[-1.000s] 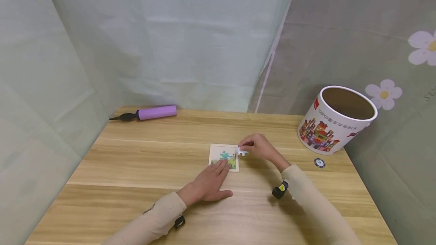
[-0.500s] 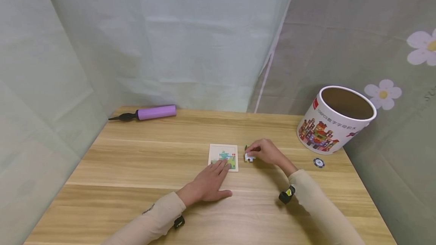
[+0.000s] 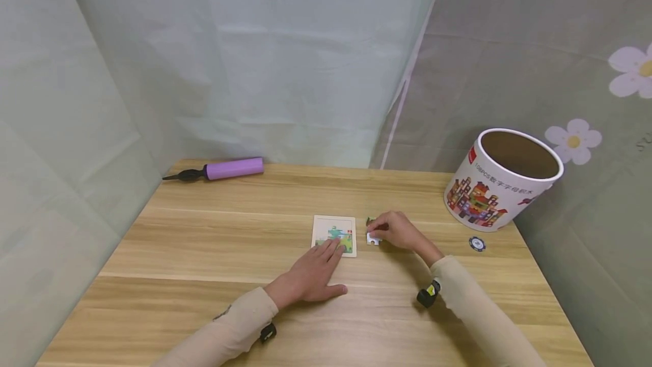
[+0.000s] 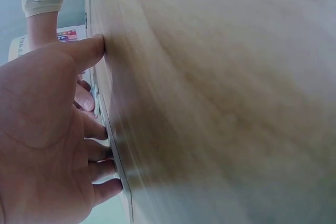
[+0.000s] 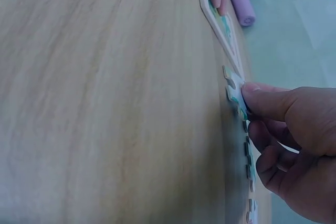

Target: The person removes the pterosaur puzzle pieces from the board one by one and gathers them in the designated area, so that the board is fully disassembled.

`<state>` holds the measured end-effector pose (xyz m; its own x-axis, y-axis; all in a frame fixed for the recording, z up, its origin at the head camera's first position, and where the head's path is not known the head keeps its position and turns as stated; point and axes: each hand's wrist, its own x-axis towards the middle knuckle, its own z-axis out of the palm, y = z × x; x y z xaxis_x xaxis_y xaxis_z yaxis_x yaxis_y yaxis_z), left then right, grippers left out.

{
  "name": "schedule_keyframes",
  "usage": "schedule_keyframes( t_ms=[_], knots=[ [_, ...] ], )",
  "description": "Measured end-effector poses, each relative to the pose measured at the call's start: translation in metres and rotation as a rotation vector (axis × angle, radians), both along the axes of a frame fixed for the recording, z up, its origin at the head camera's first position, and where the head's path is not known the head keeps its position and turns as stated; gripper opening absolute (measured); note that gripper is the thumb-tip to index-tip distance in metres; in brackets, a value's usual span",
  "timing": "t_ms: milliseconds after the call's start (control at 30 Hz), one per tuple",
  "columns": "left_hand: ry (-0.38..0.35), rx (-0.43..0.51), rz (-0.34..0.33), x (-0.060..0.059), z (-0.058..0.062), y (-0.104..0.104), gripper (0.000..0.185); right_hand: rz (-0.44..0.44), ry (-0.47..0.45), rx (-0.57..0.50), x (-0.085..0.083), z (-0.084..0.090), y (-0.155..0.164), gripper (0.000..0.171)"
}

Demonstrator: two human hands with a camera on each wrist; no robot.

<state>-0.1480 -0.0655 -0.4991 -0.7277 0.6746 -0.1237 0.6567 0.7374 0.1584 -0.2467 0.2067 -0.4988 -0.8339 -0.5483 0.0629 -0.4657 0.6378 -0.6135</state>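
My left hand [image 3: 318, 273] lies with its fingers extended on the lower part of a small square puzzle board [image 3: 321, 223]. Several green and blue pieces fill part of that board; its lower middle is hidden by the fingers. Just right of the board, my right hand [image 3: 399, 230] pinches a pale blue jigsaw piece [image 3: 374, 240] between thumb and fingers, low over the table. The right wrist view shows the thumb [image 5: 257, 98] against this piece, whose knobbed edge faces the camera. A green bit of another piece [image 3: 369, 221] peeks out behind the fingertips.
More loose jigsaw pieces [image 5: 249, 163] lie under and beside the right hand. A blue and white poker chip [image 3: 477, 243] sits further right, before a large white bucket [image 3: 463, 200]. A purple hand pump [image 3: 234, 169] lies at the table's back left.
My right hand has drawn the jigsaw piece away from the board's right edge, rightward and slightly nearer me, and the piece has turned a little. My left hand stays on the board.
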Motion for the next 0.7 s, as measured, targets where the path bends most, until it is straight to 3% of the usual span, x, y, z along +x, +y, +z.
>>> schedule_keyframes(
  t_ms=[500,700],
  knots=[
    [0.027,-0.03,-0.015,-0.001,0.002,0.001,0.089,0.008,0.078,0.0,-0.008,0.011,-0.01,0.008],
    [0.053,-0.039,-0.035,-0.002,0.004,0.002,0.085,0.042,0.063,0.015,-0.009,0.014,-0.026,0.012]
  ],
)
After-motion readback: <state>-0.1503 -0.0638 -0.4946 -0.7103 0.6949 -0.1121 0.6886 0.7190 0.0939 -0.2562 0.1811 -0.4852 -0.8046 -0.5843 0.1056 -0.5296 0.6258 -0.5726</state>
